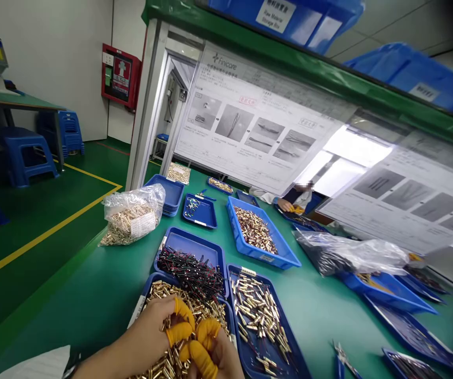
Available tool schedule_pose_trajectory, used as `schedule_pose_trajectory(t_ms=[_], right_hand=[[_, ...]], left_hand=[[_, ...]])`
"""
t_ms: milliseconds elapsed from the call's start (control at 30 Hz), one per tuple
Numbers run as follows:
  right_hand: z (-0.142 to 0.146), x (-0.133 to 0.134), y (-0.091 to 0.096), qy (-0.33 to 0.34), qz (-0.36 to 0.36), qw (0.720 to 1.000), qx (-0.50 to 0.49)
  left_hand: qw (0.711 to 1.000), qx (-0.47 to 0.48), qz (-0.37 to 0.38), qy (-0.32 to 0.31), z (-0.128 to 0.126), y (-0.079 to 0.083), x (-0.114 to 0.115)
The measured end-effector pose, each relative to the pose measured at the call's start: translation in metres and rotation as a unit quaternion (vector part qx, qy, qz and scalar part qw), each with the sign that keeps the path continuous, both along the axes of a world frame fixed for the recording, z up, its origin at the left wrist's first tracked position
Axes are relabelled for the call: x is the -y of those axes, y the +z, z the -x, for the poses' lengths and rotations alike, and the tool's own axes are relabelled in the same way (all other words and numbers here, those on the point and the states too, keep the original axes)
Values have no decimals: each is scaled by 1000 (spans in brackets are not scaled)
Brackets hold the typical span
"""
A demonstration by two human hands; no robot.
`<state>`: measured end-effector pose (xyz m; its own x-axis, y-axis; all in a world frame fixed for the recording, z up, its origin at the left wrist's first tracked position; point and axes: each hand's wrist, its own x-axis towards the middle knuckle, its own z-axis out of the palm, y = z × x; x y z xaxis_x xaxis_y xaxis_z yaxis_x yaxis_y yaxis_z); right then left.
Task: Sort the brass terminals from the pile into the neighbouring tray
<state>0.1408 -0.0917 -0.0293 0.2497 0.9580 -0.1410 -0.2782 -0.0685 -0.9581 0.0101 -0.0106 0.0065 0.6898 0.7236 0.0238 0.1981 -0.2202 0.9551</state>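
Yellow finger cots cover fingertips on both hands. My left hand [155,327] and my right hand [216,353] meet over a blue tray [146,288] heaped with small brass-coloured metal tubes [214,311]. Both have their fingers curled and pinched close together. Whatever lies between the fingertips is hidden or too small to make out. Just beyond is a second blue tray [210,253] with a pile of thin black and red wire pieces [189,271]. To the right, another blue tray [293,350] contains brass-coloured tubes [260,308], some with thin wires attached.
Blue-handled pliers [341,362] lie at the front right. Farther back are a blue bin [287,259] of metal parts, a clear bag [135,213] of brass-coloured pieces and stacked trays [167,188]. Across the bench, a co-worker's hand [285,205] shows below hanging instruction sheets [245,121].
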Motion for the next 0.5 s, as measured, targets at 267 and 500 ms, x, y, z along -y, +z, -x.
schedule_pose_trajectory(t_ms=[267,500], right_hand=[[-7,2,14,50,27,998,-31],[6,2,24,-19,12,999,39]], left_hand=[[991,102,86,5,2,-3,-4],[976,170,138,17,3,-14,-5]])
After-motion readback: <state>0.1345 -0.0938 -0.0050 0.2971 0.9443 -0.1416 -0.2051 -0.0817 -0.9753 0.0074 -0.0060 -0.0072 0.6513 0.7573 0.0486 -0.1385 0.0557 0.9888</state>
